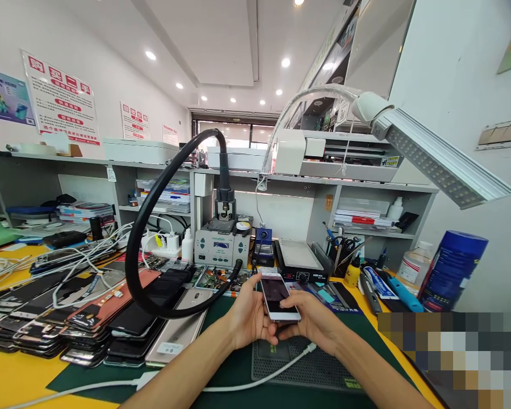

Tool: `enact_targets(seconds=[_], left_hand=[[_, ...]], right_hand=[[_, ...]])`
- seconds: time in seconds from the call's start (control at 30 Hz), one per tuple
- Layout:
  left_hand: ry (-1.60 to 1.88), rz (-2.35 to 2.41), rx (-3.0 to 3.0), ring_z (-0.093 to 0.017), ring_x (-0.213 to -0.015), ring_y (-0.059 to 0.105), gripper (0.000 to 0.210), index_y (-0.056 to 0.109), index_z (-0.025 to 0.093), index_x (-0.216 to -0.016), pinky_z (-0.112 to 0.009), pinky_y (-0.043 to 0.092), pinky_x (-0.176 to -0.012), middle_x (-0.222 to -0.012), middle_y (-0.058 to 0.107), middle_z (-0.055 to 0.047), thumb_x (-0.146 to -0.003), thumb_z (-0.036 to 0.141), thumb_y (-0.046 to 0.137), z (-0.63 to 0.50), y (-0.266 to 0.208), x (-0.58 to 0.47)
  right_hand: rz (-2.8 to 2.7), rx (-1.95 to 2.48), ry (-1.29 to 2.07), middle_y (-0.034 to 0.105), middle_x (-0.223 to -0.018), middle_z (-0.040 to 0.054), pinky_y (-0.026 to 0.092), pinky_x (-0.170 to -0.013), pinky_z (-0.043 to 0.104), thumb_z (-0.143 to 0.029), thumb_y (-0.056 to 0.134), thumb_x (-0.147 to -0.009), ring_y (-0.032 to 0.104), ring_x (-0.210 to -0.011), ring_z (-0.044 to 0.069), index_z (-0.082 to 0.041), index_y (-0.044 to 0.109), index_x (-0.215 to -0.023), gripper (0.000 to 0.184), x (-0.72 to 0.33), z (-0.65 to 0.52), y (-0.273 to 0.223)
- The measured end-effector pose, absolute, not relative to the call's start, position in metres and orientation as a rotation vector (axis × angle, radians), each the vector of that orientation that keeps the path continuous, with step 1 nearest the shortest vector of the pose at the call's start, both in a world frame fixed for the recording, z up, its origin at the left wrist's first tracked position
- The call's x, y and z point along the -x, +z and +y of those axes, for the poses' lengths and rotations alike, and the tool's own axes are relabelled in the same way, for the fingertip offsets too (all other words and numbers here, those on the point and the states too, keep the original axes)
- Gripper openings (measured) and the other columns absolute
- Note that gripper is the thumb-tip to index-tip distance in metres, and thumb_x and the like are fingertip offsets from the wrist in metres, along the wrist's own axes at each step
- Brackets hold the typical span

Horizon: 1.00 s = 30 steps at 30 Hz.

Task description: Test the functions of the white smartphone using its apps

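A white-framed smartphone (pixel 272 289) with a dark screen is held above the bench, tilted toward me. My left hand (pixel 249 312) wraps round its left side, thumb along the edge. From the right, my right hand (pixel 313 318) grips the lower corner, its thumb lying on the screen. Below the hands lies a dark grey repair mat (pixel 289 369) on a green mat (pixel 225 375). A white cable (pixel 255 388) runs across both, its plug end close beneath my right wrist.
Stacked old phones and screens (pixel 89 318) cover the left side. A hot-air station (pixel 221 244) with a looping black hose (pixel 132 250) stands behind, beside a heating plate (pixel 300 258). At right are a yellow bottle (pixel 352 274), a blue can (pixel 453 270) and an overhead lamp (pixel 443 153).
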State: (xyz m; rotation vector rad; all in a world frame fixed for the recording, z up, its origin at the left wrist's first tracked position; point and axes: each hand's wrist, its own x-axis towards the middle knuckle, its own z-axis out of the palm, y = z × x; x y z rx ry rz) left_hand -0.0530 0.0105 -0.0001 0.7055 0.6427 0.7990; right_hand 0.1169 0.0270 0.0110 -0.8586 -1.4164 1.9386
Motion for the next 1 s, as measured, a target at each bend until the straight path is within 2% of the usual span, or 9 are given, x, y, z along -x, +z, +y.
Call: enact_targets(seconds=[0.23, 0.37, 0.63, 1.0], left_hand=[[0.810, 0.624, -0.692, -0.016, -0.041, 0.056, 0.076, 0.066, 0.007, -0.092, -0.033, 0.054, -0.042, -0.062, 0.062, -0.009, -0.086, 0.073, 0.027, 0.011, 0.001, 0.053], [0.819, 0.650, -0.679, -0.016, -0.040, 0.055, 0.076, 0.067, 0.006, -0.098, -0.033, 0.054, -0.041, -0.061, 0.062, -0.009, -0.087, 0.072, 0.029, 0.009, 0.003, 0.052], [0.825, 0.660, -0.667, -0.016, -0.039, 0.056, 0.071, 0.066, 0.007, -0.093, -0.033, 0.053, -0.040, -0.064, 0.064, -0.010, -0.088, 0.069, 0.031, 0.008, 0.003, 0.051], [0.825, 0.635, -0.674, -0.016, -0.040, 0.056, 0.067, 0.065, 0.009, -0.100, -0.031, 0.053, -0.040, -0.061, 0.062, -0.008, -0.088, 0.067, 0.033, 0.007, 0.004, 0.050]], right_hand=[[-1.402, 0.850, 1.960, 0.072, -0.086, 0.0110, 0.055, -0.068, 0.040, -0.027, 0.053, -0.080, 0.069, -0.070, 0.023, -0.014, 0.054, -0.105, 0.028, -0.117, 0.023, 0.016], [-1.412, 0.842, 1.969, 0.071, -0.081, 0.0110, 0.055, -0.069, 0.040, -0.029, 0.051, -0.081, 0.070, -0.071, 0.024, -0.013, 0.055, -0.100, 0.025, -0.116, 0.022, 0.018], [-1.411, 0.830, 1.979, 0.071, -0.074, 0.0110, 0.054, -0.069, 0.039, -0.031, 0.050, -0.081, 0.069, -0.069, 0.024, -0.014, 0.055, -0.095, 0.023, -0.115, 0.020, 0.022], [-1.351, 0.850, 1.976, 0.071, -0.078, 0.0097, 0.054, -0.067, 0.039, -0.030, 0.048, -0.080, 0.068, -0.068, 0.023, -0.014, 0.057, -0.092, 0.022, -0.117, 0.027, 0.014]])
